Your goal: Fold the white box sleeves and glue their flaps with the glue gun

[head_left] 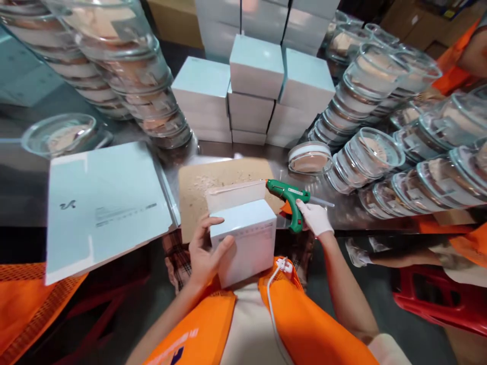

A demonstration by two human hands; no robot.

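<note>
Firmly, left hand (203,251) fingers wrap the white box (247,243); gloved right hand (314,217) grips the glue gun (289,200).

Stacked pale boxes (254,96) behind; clear lidded containers (371,157) right; flat carton sheets (102,203) left

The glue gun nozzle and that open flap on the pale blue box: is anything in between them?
Nothing visible. The right hand, gloved, grips the green glue gun, whose nozzle points at the raised flap of the pale blue box, with nothing between. The left hand steadies the box from its left side.
</note>
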